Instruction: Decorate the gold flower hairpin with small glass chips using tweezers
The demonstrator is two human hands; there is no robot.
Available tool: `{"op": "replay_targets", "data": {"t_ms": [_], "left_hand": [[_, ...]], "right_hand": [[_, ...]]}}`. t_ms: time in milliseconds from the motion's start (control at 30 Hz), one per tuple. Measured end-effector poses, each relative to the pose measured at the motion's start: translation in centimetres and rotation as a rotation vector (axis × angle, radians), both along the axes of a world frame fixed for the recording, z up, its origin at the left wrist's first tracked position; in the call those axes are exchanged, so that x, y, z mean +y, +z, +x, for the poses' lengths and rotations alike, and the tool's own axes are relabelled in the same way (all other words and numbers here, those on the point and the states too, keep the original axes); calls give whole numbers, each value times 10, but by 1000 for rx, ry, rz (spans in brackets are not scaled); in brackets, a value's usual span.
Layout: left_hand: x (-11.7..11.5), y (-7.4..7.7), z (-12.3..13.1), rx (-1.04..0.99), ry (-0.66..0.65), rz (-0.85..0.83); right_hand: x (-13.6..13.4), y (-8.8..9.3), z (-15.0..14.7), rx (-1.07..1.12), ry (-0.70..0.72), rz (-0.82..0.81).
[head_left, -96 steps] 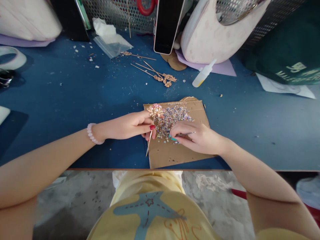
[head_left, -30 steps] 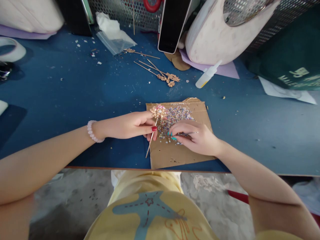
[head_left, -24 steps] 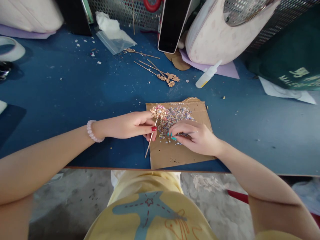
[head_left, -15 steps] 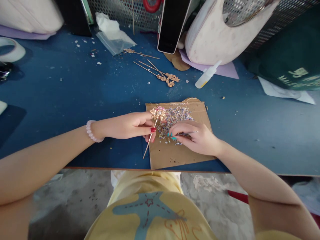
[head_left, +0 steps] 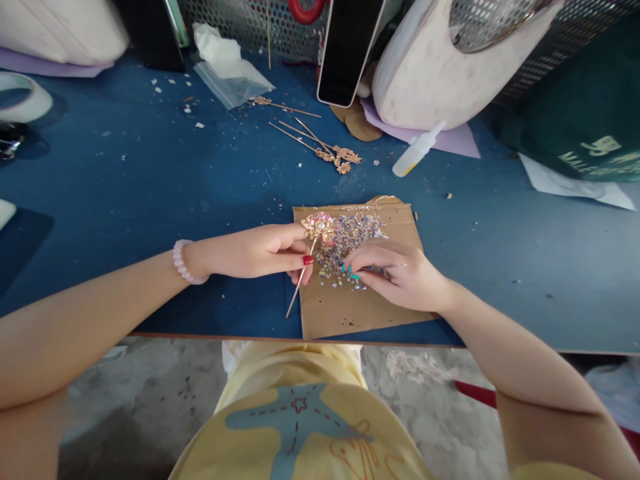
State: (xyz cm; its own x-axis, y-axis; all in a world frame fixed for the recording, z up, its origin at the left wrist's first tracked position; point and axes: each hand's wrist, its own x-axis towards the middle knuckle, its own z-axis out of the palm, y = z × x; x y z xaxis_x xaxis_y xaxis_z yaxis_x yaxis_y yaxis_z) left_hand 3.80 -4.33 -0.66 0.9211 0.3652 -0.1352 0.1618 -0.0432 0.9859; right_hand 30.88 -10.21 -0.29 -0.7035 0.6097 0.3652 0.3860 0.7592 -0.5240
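My left hand [head_left: 260, 250] pinches a gold hairpin [head_left: 316, 228] by its stem, just under its flower head with a pearl centre; the stem slants down to the left off the cardboard. A brown cardboard piece [head_left: 345, 310] lies on the blue table [head_left: 150, 180] and carries a heap of small shiny rhinestones [head_left: 355, 230]. My right hand [head_left: 395, 273] rests on the cardboard with fingers closed round a thin metal tool [head_left: 387, 267], its fingertips at the near edge of the rhinestones.
Farther back lie several loose gold hairpins [head_left: 320, 148], a small white glue bottle [head_left: 413, 152], a clear plastic bag [head_left: 233, 83], a leaning phone [head_left: 347, 50] and a pale pink bag [head_left: 425, 73]. A dark green bag [head_left: 575, 113] sits at the right.
Both hands hold nearly the same place. My right hand has shifted slightly to the right along the rhinestones; the hairpin's stem tip has swung a little left.
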Motion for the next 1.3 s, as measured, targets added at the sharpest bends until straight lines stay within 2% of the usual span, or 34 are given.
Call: {"op": "replay_targets", "data": {"t_ms": [833, 1300], "left_hand": [[0, 4, 0, 42, -10, 53], [-1, 2, 2, 5, -4, 11]], "right_hand": [[0, 0, 1, -19, 38, -14], [-1, 1, 2, -27, 46, -34]]}}
